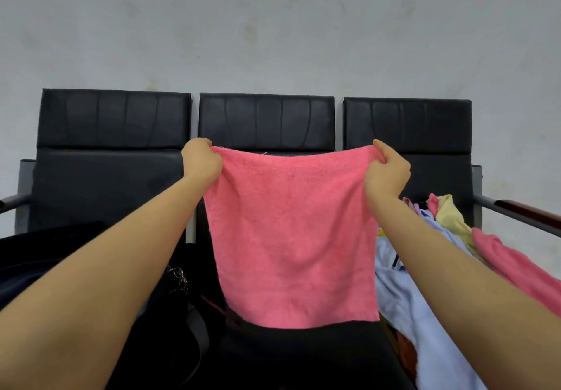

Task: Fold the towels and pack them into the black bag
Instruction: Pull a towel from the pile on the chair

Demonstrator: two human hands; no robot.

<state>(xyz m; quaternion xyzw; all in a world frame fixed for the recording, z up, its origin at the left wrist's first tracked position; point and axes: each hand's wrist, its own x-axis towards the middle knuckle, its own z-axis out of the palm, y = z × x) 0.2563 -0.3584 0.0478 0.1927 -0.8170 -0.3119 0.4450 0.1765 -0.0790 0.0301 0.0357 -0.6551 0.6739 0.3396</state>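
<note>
My left hand [202, 159] pinches the top left corner of the pink towel [291, 238], fingers curled tight over the hem, and my right hand [387, 171] pinches the top right corner the same way, thumb on the near side. Both grips are narrow and holding cloth. Between them the top edge sags a little, and the towel hangs open and flat in the air, its lower edge level and just above the dark front edge of the middle seat.

Behind the towel stands a row of three black padded chairs [267, 122] against a pale grey wall [273, 25]. The towel hangs in front of the middle one.

Near the left seat's front edge lies the black bag [170, 313]; a metal clasp [179, 275] shows on it, and a thin pink strip [214, 304] crosses its near side. I think its mouth faces up, but it is too dark there to be sure.

On the right seat lies a heap of loose cloth: a light blue piece [403, 298] nearest the towel, a pale yellow towel [452, 216] toward the seat's back corner, and a second pink towel [510, 265] draped over the right edge. A metal armrest [516, 210] with a dark wooden top runs along that edge, and a matching one [12, 201] shows at the far left.
</note>
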